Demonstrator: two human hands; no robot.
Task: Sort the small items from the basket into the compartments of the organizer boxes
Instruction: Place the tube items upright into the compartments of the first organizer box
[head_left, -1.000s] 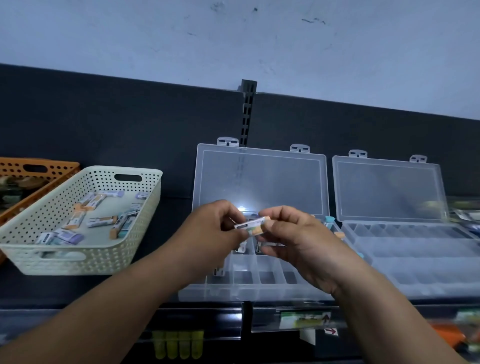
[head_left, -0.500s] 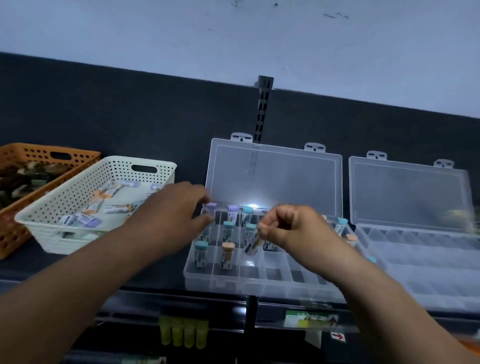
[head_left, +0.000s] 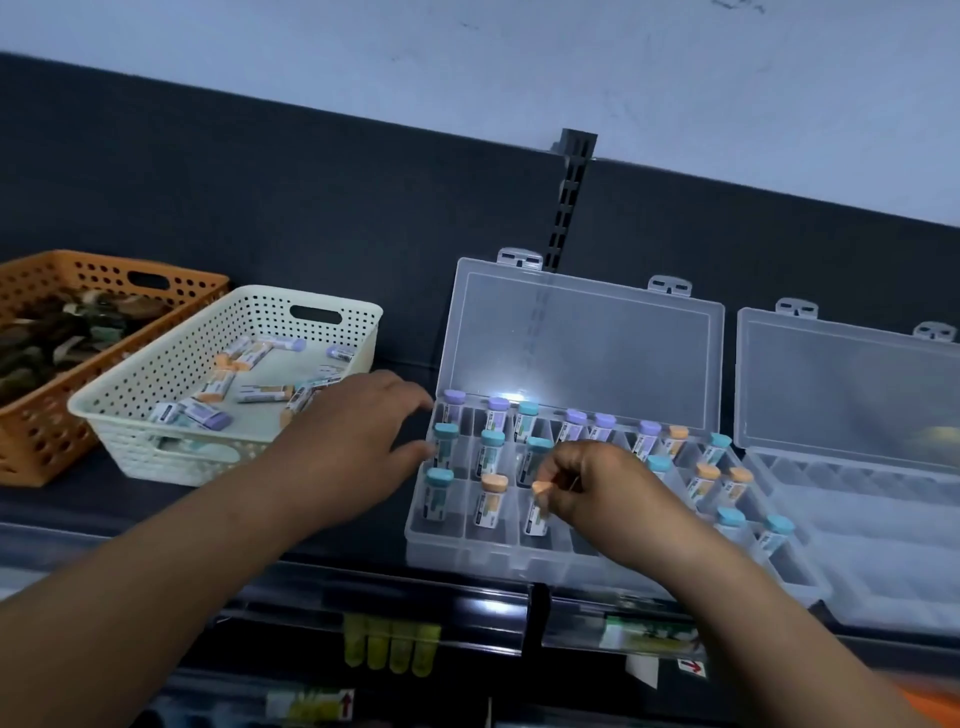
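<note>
The clear organizer box (head_left: 467, 553) sat open on the dark shelf, its lid (head_left: 582, 343) standing up behind it. Over the box's front row, the right hand (head_left: 597, 486) had its thumb and fingers curled in a pinch on an orange-capped tube (head_left: 536, 512). It gripped the tube just below the cap. The tube stood nearly upright with its lower end down in the front row's third compartment, counted from the box's left wall.

In the two compartments to its left stood a teal-capped tube (head_left: 439, 493) and another orange-capped one (head_left: 491, 501). Other purple-, teal- and orange-capped tubes stood upright across the box's back and middle rows and toward its right end.

The left hand (head_left: 353, 441) lay at the box's left wall, palm down, its fingers fairly straight and spread and holding nothing. Its fingertips (head_left: 425, 451) reached the wall, though actual contact could not be made out.

Left of the box, beyond that hand, stood the white basket (head_left: 171, 460) with loose tubes (head_left: 262, 393) lying flat in it. An orange basket (head_left: 31, 447) stood further left. Just right of the box was a second organizer box (head_left: 883, 587), also open.
</note>
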